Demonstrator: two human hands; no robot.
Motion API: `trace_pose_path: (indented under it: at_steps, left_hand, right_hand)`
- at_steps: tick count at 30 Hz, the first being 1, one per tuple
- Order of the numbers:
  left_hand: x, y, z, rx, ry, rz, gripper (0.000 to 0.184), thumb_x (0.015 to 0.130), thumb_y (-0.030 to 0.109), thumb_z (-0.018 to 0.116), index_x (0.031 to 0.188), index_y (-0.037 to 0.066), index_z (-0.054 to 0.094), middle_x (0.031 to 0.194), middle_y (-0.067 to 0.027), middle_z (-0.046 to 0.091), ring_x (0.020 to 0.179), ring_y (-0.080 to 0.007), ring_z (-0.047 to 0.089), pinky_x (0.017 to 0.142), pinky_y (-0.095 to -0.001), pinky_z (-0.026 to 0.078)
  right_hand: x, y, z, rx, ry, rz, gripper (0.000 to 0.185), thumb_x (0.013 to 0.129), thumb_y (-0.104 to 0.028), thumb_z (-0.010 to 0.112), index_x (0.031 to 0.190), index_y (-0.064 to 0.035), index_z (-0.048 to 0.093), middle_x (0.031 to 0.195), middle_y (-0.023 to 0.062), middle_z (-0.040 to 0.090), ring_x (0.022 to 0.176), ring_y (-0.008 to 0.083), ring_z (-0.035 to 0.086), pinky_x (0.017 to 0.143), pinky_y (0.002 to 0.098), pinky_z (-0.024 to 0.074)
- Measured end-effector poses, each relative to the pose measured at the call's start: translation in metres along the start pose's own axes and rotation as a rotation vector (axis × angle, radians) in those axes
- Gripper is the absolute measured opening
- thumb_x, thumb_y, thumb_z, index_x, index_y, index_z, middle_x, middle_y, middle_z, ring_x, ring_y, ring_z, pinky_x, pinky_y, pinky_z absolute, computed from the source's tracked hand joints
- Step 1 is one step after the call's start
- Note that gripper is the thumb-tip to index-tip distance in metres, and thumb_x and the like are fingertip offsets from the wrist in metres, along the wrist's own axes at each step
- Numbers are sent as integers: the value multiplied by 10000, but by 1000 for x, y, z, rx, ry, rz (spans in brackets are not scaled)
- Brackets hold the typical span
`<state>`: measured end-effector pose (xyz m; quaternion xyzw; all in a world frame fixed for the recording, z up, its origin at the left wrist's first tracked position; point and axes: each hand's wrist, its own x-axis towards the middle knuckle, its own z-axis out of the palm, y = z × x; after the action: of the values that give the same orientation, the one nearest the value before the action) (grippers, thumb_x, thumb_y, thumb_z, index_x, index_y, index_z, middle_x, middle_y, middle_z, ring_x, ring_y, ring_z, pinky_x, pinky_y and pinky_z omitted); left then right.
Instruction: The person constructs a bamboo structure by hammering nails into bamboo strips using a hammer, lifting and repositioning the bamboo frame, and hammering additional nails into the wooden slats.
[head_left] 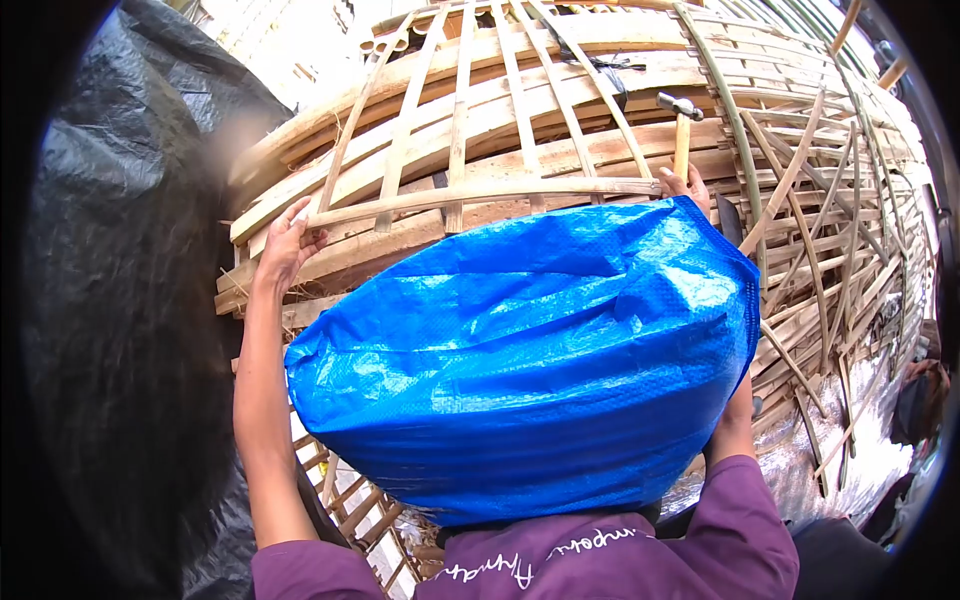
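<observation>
My left hand point(287, 245) pinches the left end of a bamboo crosspiece point(480, 194), the near edge of a slatted bamboo frame. Several thin slats point(463, 100) run away from it over stacked planks. At the crosspiece's right end, my right hand point(688, 188) is closed, partly hidden behind a bulging blue woven plastic sheet point(530, 350). A hammer point(682, 135) with a wooden handle stands upright at my right hand, its metal head at the top. The blue sheet covers the space between my forearms, in front of my purple shirt.
Black plastic sheeting point(120, 300) hangs along the left side. Stacked wooden planks point(430, 150) lie beneath the frame. To the right, loose bamboo strips point(810, 230) cross one another over a slatted bamboo panel. More slats point(365, 510) show below the blue sheet at lower left.
</observation>
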<state>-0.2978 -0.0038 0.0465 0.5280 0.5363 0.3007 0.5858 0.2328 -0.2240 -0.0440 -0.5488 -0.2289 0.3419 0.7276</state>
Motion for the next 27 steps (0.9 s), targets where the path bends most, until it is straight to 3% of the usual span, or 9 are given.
trace_pose_path:
  at_steps: [3, 6, 8, 9, 11, 13, 17, 21, 27]
  left_hand:
    - [-16, 6, 0, 83, -48, 35, 404, 1017, 172, 463, 1406, 80, 406, 1038, -85, 593, 845, -199, 625, 805, -343, 564]
    - [-41, 17, -2, 92, -97, 25, 461, 975, 188, 561, 1394, 65, 412, 1024, -97, 635, 857, -183, 655, 788, -342, 586]
    - [-58, 26, 1, 103, -134, -22, 559, 922, 207, 648, 1388, 20, 402, 1021, -124, 646, 874, -206, 668, 777, -351, 599]
    - [-63, 27, -1, 88, -147, -12, 701, 845, 192, 734, 1404, -17, 366, 1012, -140, 655, 842, -232, 686, 742, -351, 615]
    - [-73, 29, -5, 54, -228, -34, 756, 809, 174, 757, 1415, -21, 350, 1001, -145, 660, 815, -235, 691, 722, -347, 619]
    - [-74, 21, -16, -23, -307, -122, 850, 722, 95, 775, 1434, -26, 326, 955, -151, 673, 753, -240, 701, 680, -337, 626]
    - [-77, 9, -26, 37, -430, -243, 636, 675, 131, 785, 1244, -34, 552, 915, -128, 676, 760, -224, 703, 671, -323, 619]
    - [-89, 20, -28, 7, -402, -154, 632, 656, 137, 789, 1213, -53, 556, 871, -133, 681, 709, -232, 704, 639, -360, 620]
    - [-112, 47, -49, 10, -271, 36, 696, 583, 227, 791, 1183, -54, 577, 804, -121, 686, 593, -184, 676, 504, -284, 570]
  right_hand:
    - [0, -3, -1, -4, 17, 0, 371, 861, -119, 683, 1162, 7, 507, 702, 1, 539, 552, 49, 517, 453, 197, 401]
    - [6, -2, -5, 193, 48, 15, 230, 870, -73, 642, 1055, -15, 518, 672, -9, 469, 496, 53, 447, 437, 188, 393]
    - [20, 17, -15, 126, 101, -76, 193, 877, -62, 629, 1026, -36, 509, 654, -11, 429, 466, 53, 395, 408, 182, 364]
    - [17, 13, -15, 132, 77, -37, 209, 878, -67, 632, 1041, -46, 502, 652, -10, 429, 459, 50, 387, 398, 181, 350]
    - [13, 7, -18, 141, 59, 1, 225, 879, -73, 634, 1056, -56, 496, 649, -9, 429, 452, 47, 380, 387, 180, 336]
    - [3, -6, -10, 239, 45, 145, 310, 940, -51, 538, 1245, -65, 477, 807, 18, 473, 637, 47, 467, 454, 173, 371]
    - [2, -10, -3, 213, 50, 133, 278, 905, -97, 619, 1155, -93, 499, 669, -14, 426, 495, 49, 402, 395, 175, 322]
    - [-2, -11, -2, 272, 42, 112, 253, 891, -105, 627, 1092, -86, 474, 627, 10, 425, 429, 67, 376, 359, 206, 296]
    - [0, -10, -1, 279, 58, 71, 323, 894, -113, 635, 1165, -95, 460, 633, 4, 419, 443, 59, 378, 372, 199, 300]
